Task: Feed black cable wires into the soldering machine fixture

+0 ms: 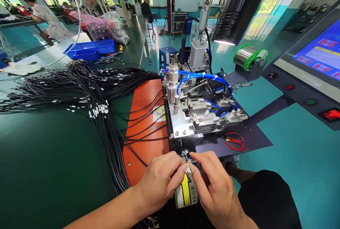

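Note:
Both hands meet at the front end of a metal machine (183, 130), over a white block with a yellow arrow label (186, 192). My left hand (164, 174) is closed, thumb and forefinger pinched at the end of a black cable (136, 154) that runs in under it from the left. My right hand (215, 184) pinches the thin coloured wires (189, 159) at that end, its fingertips close to the left ones. The fingers mostly hide the wire tips. Several more black cables lie across the orange plate (148, 98) and lead into the machine's side.
On the green bench, a large bundle of black cables (79, 84) with white ends spreads left. Red-handled scissors (235, 141) lie on the dark plate at right. A solder spool (249, 57), lamp (236, 16) and screen (318, 55) stand beyond. Two people sit at the back left.

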A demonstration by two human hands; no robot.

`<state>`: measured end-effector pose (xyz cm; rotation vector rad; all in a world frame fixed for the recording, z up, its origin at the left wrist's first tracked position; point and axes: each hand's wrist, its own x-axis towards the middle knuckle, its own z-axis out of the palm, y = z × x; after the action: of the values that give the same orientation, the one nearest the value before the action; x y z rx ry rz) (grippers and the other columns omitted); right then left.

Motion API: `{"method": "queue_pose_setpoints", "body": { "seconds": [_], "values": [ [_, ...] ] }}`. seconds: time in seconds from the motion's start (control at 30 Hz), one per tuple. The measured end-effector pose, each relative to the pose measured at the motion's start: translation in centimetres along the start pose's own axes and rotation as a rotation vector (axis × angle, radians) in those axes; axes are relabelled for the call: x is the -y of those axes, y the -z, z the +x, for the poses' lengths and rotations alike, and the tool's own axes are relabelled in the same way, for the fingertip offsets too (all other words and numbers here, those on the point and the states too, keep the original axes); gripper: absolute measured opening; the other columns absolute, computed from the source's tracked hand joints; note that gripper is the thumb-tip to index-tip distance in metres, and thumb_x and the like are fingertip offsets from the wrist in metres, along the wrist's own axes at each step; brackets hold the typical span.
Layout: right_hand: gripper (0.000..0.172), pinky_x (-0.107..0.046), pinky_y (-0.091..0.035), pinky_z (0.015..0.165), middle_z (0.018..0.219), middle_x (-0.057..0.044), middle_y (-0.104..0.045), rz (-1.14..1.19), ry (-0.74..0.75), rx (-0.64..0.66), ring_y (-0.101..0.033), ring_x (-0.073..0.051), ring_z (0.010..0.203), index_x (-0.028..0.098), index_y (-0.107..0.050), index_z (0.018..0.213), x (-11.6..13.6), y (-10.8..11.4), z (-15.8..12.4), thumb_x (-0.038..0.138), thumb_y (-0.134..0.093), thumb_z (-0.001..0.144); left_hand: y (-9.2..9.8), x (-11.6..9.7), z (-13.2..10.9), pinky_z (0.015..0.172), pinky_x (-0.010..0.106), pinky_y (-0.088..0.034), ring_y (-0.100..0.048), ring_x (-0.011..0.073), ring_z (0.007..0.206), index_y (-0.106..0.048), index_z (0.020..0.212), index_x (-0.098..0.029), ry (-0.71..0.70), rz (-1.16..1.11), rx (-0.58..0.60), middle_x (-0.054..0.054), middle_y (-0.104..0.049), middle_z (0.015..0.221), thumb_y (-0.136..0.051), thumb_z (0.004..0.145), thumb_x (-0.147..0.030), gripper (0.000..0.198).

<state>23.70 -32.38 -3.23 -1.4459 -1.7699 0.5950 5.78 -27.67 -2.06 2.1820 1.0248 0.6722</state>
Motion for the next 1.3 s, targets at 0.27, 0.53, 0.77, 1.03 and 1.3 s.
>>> {"method": "queue_pose_setpoints", "body": {
  "seconds": [0.27,0.53,0.77,1.03,1.3],
  "values": [
    [0.022,-0.028,-0.051,0.065,0.092,-0.004,-0.055,0.125,-0.165,-0.012,-0.059,-0.016,0.072,0.021,-0.06,0.118,-0.6,0.6,-0.5,0.025,-0.049,0.1,0.0,0.1,0.1,0.062,0.025,-0.04,-0.051,0.0145,0.068,-0.059,0.082,-0.017,0.037,-0.02,0.001,0.003,-0.056,0.076,-0.041,0.101,-0.025,0.027],
    [0.02,-0.024,-0.051,0.063,0.091,-0.003,-0.056,0.201,-0.134,0.017,-0.059,-0.014,0.071,0.022,-0.06,0.117,-0.3,0.4,-0.5,0.024,-0.05,0.1,0.0,0.1,0.0,0.062,0.025,-0.04,-0.051,0.0145,0.068,-0.058,0.081,-0.018,0.042,-0.02,0.002,0.002,-0.057,0.076,-0.042,0.101,-0.026,0.027],
    [0.02,-0.023,-0.051,0.062,0.088,-0.002,-0.056,0.203,-0.115,0.005,-0.06,-0.013,0.07,0.024,-0.061,0.116,-0.1,0.5,-0.5,0.023,-0.051,0.099,0.0,0.0,0.0,0.06,0.025,-0.039,-0.05,0.0141,0.066,-0.058,0.081,-0.017,0.044,-0.013,-0.013,0.002,-0.056,0.074,-0.041,0.101,-0.025,0.027],
    [0.026,-0.026,-0.052,0.069,0.095,-0.006,-0.056,0.106,-0.003,-0.046,-0.061,-0.016,0.079,0.019,-0.061,0.121,-0.5,0.3,-0.6,0.016,-0.049,0.098,-0.1,0.1,0.2,0.061,0.025,-0.039,-0.05,0.0144,0.067,-0.059,0.08,-0.017,0.033,-0.012,0.002,0.002,-0.056,0.074,-0.043,0.101,-0.025,0.027],
    [0.031,-0.027,-0.051,0.068,0.102,-0.008,-0.052,-0.032,0.089,-0.057,-0.061,-0.015,0.078,0.019,-0.061,0.126,-1.2,0.5,-0.8,0.013,-0.053,0.096,-0.1,0.2,-0.1,0.059,0.025,-0.037,-0.048,0.0137,0.065,-0.057,0.078,-0.017,0.023,0.009,0.006,0.001,-0.052,0.072,-0.044,0.1,-0.025,0.028]
  ]
}}
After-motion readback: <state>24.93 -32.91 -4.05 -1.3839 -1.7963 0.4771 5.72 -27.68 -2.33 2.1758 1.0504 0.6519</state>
